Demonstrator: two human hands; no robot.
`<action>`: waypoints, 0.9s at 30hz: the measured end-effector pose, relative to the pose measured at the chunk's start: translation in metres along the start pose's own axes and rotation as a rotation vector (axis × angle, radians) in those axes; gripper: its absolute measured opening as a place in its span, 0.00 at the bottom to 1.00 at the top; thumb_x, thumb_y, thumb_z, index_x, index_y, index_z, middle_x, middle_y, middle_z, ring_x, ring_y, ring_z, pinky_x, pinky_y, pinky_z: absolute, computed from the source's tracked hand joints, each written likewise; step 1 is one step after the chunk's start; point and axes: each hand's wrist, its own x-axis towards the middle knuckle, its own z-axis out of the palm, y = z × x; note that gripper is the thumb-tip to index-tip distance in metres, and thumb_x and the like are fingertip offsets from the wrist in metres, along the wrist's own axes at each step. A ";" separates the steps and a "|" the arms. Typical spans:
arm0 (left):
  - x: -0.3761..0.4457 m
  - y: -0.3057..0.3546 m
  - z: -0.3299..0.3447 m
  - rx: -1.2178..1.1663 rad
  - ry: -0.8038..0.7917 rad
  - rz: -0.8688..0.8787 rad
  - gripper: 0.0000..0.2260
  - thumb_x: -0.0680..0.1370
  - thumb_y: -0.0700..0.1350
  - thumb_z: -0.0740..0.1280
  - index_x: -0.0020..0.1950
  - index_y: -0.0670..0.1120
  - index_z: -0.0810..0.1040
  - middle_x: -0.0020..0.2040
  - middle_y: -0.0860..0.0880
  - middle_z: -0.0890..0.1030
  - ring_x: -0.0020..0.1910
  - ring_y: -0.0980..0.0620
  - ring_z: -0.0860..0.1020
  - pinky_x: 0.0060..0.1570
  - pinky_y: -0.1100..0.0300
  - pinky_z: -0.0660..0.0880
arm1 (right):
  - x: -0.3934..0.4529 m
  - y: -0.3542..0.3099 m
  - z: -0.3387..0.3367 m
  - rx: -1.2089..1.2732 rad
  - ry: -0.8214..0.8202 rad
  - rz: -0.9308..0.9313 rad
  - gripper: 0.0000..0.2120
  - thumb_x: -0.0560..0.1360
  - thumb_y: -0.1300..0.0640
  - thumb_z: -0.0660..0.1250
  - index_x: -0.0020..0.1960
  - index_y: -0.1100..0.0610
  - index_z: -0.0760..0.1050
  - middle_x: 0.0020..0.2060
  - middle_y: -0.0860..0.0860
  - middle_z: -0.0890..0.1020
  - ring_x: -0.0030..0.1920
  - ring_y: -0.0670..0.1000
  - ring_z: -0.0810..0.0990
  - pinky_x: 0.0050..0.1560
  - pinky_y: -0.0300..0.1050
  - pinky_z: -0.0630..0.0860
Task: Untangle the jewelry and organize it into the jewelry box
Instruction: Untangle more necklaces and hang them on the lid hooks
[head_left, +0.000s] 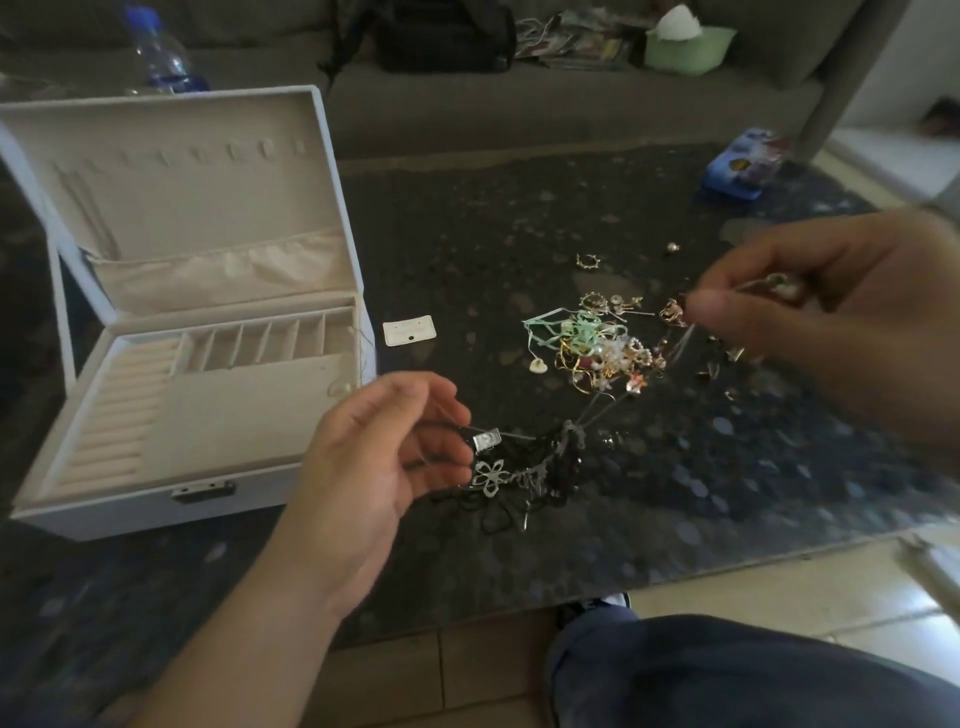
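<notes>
A white jewelry box (156, 499) stands open at the left of the dark table, its lid up and its beige compartments showing. A tangle of gold chains, beads and green ribbon (592, 345) lies at mid-table. Nearer me lies a black cord necklace with a silver flower pendant (491, 478). My left hand (384, 467) pinches a thin chain carrying a small silver rectangular pendant (487, 440). My right hand (810, 312) pinches the chain's other end above the pile's right side. The chain stretches between both hands through the tangle.
A small white earring card (409, 330) lies between box and pile. Loose earrings (587, 260) are scattered behind the pile. A blue pack (743, 166) sits at the table's far right. A sofa with a bottle, a bag and a green tissue box lies beyond. My knee is below.
</notes>
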 end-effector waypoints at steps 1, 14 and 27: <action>-0.001 -0.003 0.002 -0.008 0.007 -0.017 0.10 0.77 0.45 0.62 0.47 0.41 0.80 0.42 0.43 0.81 0.35 0.48 0.78 0.32 0.59 0.77 | 0.000 0.003 -0.002 0.001 0.017 -0.023 0.08 0.67 0.37 0.70 0.40 0.39 0.82 0.32 0.53 0.81 0.26 0.57 0.72 0.26 0.34 0.67; -0.008 -0.027 0.012 0.070 0.057 -0.118 0.16 0.85 0.44 0.56 0.43 0.47 0.80 0.42 0.45 0.82 0.33 0.49 0.77 0.25 0.61 0.67 | -0.016 0.051 0.019 0.893 -0.159 0.132 0.10 0.69 0.47 0.74 0.42 0.52 0.78 0.39 0.55 0.83 0.41 0.56 0.83 0.41 0.49 0.82; -0.002 -0.057 0.010 0.242 0.109 -0.073 0.14 0.86 0.42 0.55 0.45 0.44 0.76 0.38 0.46 0.83 0.33 0.49 0.78 0.23 0.63 0.65 | -0.048 0.100 0.053 -0.585 -0.303 0.296 0.05 0.72 0.48 0.70 0.40 0.44 0.75 0.43 0.41 0.78 0.50 0.50 0.75 0.47 0.44 0.71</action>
